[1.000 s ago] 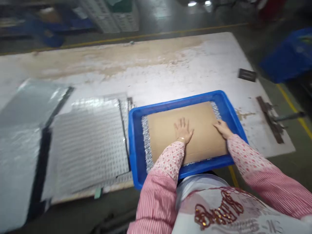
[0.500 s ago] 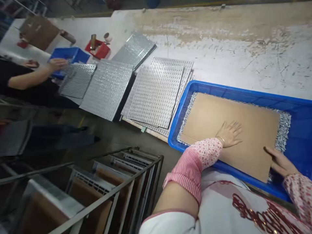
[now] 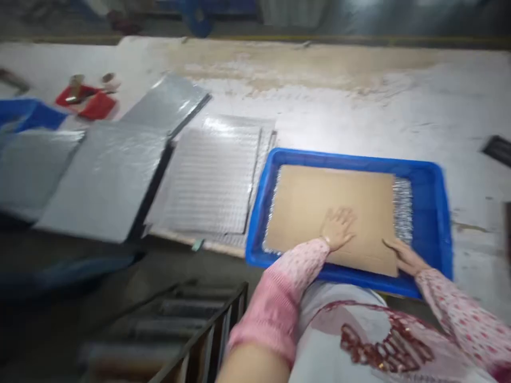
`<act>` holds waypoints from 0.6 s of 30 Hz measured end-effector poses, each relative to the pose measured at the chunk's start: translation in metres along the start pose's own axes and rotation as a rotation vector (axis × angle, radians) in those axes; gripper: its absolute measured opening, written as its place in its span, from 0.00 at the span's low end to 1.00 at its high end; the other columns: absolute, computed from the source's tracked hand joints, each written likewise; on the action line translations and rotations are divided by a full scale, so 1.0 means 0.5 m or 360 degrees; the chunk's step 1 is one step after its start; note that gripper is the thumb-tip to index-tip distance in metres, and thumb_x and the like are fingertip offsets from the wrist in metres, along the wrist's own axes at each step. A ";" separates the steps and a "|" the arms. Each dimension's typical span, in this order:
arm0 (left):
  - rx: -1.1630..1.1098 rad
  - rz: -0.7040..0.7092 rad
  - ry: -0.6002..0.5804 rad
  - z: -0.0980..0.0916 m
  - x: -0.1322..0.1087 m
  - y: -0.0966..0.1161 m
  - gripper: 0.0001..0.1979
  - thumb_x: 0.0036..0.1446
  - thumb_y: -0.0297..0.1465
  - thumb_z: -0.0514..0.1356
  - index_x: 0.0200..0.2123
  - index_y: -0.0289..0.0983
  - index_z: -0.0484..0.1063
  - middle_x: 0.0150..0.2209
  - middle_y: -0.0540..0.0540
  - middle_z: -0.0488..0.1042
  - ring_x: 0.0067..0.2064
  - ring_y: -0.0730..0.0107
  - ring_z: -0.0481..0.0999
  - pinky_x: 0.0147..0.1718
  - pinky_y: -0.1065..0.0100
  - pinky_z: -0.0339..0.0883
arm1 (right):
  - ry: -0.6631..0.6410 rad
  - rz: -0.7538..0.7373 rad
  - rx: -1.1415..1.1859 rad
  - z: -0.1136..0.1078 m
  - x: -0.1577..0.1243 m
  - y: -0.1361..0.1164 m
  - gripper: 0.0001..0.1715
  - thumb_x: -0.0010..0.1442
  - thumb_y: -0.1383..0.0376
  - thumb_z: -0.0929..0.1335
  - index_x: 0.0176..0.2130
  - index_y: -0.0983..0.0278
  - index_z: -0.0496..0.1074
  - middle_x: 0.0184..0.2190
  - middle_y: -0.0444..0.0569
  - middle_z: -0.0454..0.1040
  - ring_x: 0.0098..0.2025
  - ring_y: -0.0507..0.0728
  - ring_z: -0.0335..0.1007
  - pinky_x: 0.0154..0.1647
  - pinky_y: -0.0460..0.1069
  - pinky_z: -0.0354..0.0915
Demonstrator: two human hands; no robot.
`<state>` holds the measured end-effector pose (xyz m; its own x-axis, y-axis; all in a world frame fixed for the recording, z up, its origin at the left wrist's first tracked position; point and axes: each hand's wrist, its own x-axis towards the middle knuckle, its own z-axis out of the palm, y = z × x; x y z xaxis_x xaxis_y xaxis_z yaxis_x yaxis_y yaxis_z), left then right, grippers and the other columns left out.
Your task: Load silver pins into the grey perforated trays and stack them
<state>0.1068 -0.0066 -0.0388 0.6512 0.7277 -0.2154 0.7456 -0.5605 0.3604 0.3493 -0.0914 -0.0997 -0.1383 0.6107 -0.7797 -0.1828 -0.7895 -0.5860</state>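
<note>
Here, left hand [image 3: 338, 229] splayed on cardboard [image 3: 315, 199], right hand [image 3: 406, 257] at edge.

Matt cardboard sheet [image 3: 311, 205], smooth plastic tray [image 3: 433, 223]

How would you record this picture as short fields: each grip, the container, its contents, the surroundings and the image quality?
Left grip: bare hand, fingers spread, palm down on the cardboard sheet
Right grip: bare hand at the sheet's right edge, near the corner closest to the person; whether it pinches is unclear
Container: blue tray on a worn white table
Contents: cardboard sheet over small shiny pieces, which show at its left and right edges
Left of tray: grey sheets; farther left, a red bin
Image quality: partly blurred
</note>
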 end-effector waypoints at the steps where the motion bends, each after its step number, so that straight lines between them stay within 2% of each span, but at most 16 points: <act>1: -0.0005 -0.0066 0.0047 -0.008 0.006 0.009 0.30 0.63 0.41 0.52 0.66 0.38 0.58 0.68 0.37 0.55 0.69 0.52 0.52 0.65 0.42 0.47 | 0.0040 -0.0057 0.0083 0.001 0.002 -0.002 0.39 0.52 0.55 0.70 0.62 0.51 0.60 0.54 0.55 0.74 0.55 0.68 0.71 0.56 0.66 0.68; 3: -0.0006 -0.0094 0.0386 -0.032 0.022 0.034 0.30 0.64 0.39 0.52 0.67 0.40 0.56 0.69 0.38 0.52 0.71 0.52 0.46 0.66 0.41 0.42 | 0.0003 -0.0170 0.0294 -0.002 0.007 -0.012 0.38 0.53 0.57 0.70 0.62 0.53 0.59 0.53 0.52 0.74 0.55 0.66 0.72 0.55 0.66 0.68; 5: -0.0023 0.0015 0.0686 -0.059 0.041 0.067 0.29 0.64 0.38 0.52 0.67 0.43 0.56 0.70 0.39 0.50 0.72 0.52 0.40 0.67 0.40 0.35 | -0.0070 -0.0297 0.0402 -0.007 0.006 -0.028 0.37 0.53 0.59 0.70 0.61 0.54 0.60 0.54 0.51 0.74 0.55 0.64 0.72 0.57 0.64 0.67; 6: -0.0037 0.0086 0.0761 -0.072 0.051 0.084 0.29 0.63 0.38 0.53 0.67 0.42 0.56 0.70 0.38 0.50 0.72 0.51 0.39 0.67 0.40 0.34 | -0.0098 -0.0346 0.0427 -0.010 0.003 -0.037 0.36 0.54 0.59 0.70 0.60 0.54 0.61 0.54 0.51 0.74 0.56 0.63 0.71 0.57 0.63 0.67; 8: -0.0075 0.0172 0.0796 -0.091 0.075 0.113 0.30 0.63 0.39 0.53 0.67 0.38 0.56 0.70 0.36 0.49 0.72 0.50 0.37 0.66 0.40 0.35 | -0.0139 -0.0422 0.0471 -0.014 -0.006 -0.055 0.33 0.54 0.58 0.69 0.59 0.55 0.63 0.54 0.51 0.74 0.56 0.63 0.71 0.59 0.62 0.65; 11: -0.0103 0.0071 0.0804 -0.091 0.131 0.121 0.31 0.64 0.40 0.52 0.67 0.36 0.54 0.71 0.35 0.45 0.72 0.50 0.35 0.66 0.40 0.35 | -0.0191 -0.0474 0.0567 -0.011 -0.007 -0.077 0.29 0.55 0.56 0.68 0.56 0.56 0.66 0.53 0.51 0.75 0.56 0.63 0.71 0.59 0.61 0.65; 13: -0.0100 -0.0076 0.0677 -0.070 0.175 0.106 0.31 0.64 0.40 0.51 0.68 0.37 0.54 0.71 0.36 0.45 0.72 0.50 0.37 0.66 0.40 0.33 | -0.0216 -0.0427 0.0614 -0.004 0.007 -0.081 0.27 0.56 0.57 0.68 0.55 0.57 0.67 0.51 0.52 0.76 0.55 0.63 0.72 0.58 0.62 0.66; 16: -0.0101 -0.0173 0.0137 -0.033 0.222 0.084 0.34 0.62 0.42 0.54 0.67 0.35 0.54 0.69 0.33 0.50 0.71 0.48 0.44 0.65 0.38 0.38 | -0.0103 -0.0286 0.0619 0.001 0.028 -0.066 0.24 0.54 0.62 0.69 0.52 0.60 0.69 0.47 0.52 0.78 0.51 0.62 0.75 0.56 0.61 0.68; 17: -0.0096 -0.0162 0.0047 -0.029 0.226 0.080 0.34 0.61 0.43 0.54 0.67 0.35 0.54 0.69 0.33 0.50 0.71 0.48 0.45 0.65 0.38 0.39 | -0.0035 -0.0266 0.0623 -0.003 0.031 -0.058 0.23 0.54 0.63 0.70 0.51 0.60 0.70 0.47 0.52 0.78 0.50 0.62 0.76 0.55 0.61 0.68; 18: -0.0082 -0.0144 0.0065 -0.030 0.222 0.075 0.34 0.62 0.44 0.54 0.67 0.36 0.54 0.69 0.33 0.50 0.71 0.49 0.45 0.65 0.39 0.40 | 0.0039 -0.0264 0.0634 -0.010 0.030 -0.048 0.22 0.54 0.63 0.70 0.50 0.60 0.70 0.46 0.51 0.79 0.49 0.61 0.76 0.55 0.60 0.69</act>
<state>0.2050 0.0589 -0.0355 0.5745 0.7905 -0.2122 0.7920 -0.4716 0.3877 0.3567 -0.0636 -0.0983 -0.0529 0.7217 -0.6902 -0.5628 -0.5925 -0.5764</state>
